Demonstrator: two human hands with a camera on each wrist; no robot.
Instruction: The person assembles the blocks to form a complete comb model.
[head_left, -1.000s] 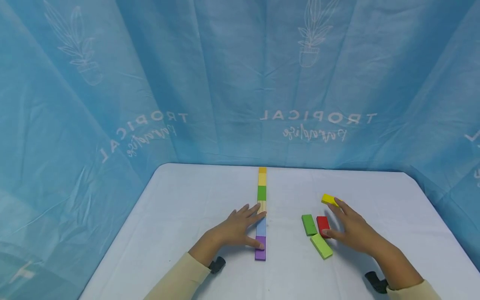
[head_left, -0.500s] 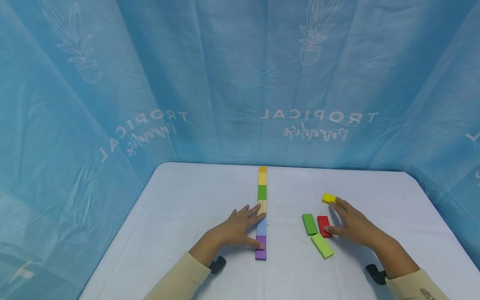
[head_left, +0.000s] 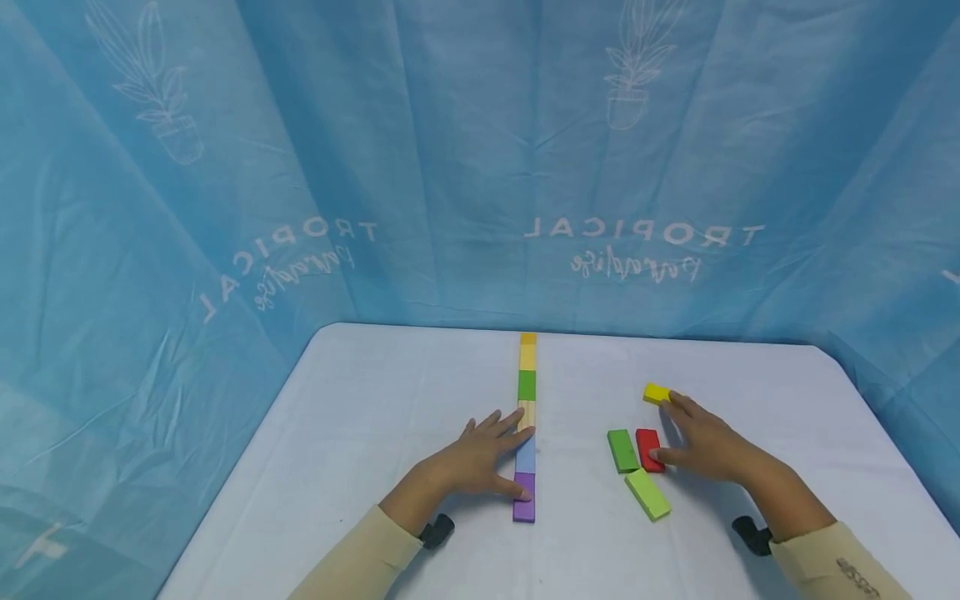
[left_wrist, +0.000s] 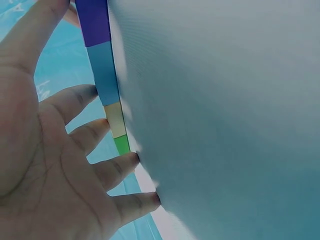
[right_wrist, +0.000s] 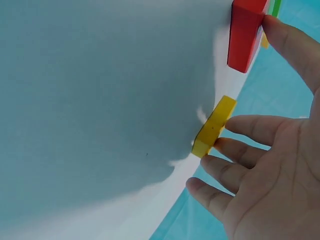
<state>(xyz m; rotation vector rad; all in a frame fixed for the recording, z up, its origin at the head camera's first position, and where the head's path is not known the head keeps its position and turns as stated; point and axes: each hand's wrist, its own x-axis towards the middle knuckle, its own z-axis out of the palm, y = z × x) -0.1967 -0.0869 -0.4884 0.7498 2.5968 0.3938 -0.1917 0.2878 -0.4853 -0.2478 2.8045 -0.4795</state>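
Note:
A straight row of flat wooden blocks runs down the middle of the table in the head view. My left hand (head_left: 476, 460) is spread over its near end. The thumb touches the purple block (head_left: 524, 510), and fingertips rest by the blue block (head_left: 526, 457) and plain wood block (head_left: 528, 411). Beyond these lie a green block (head_left: 527, 385) and yellow and orange ones. To the right, my right hand (head_left: 708, 446) has its thumb against a red block (right_wrist: 246, 37) and its straight fingers at a bright yellow block (right_wrist: 214, 127). Neither hand curls round a block.
A green block (head_left: 622, 452) and a lime block (head_left: 648, 495) lie left of and below the red one. The white table (head_left: 390, 375) ends at a blue curtain (head_left: 450, 167) behind and at the sides. A dark camera (head_left: 437, 531) sits on the left wrist.
My right hand has shifted slightly away from me, and the bright yellow block has slid a little left and farther off. My left hand stays over the row.

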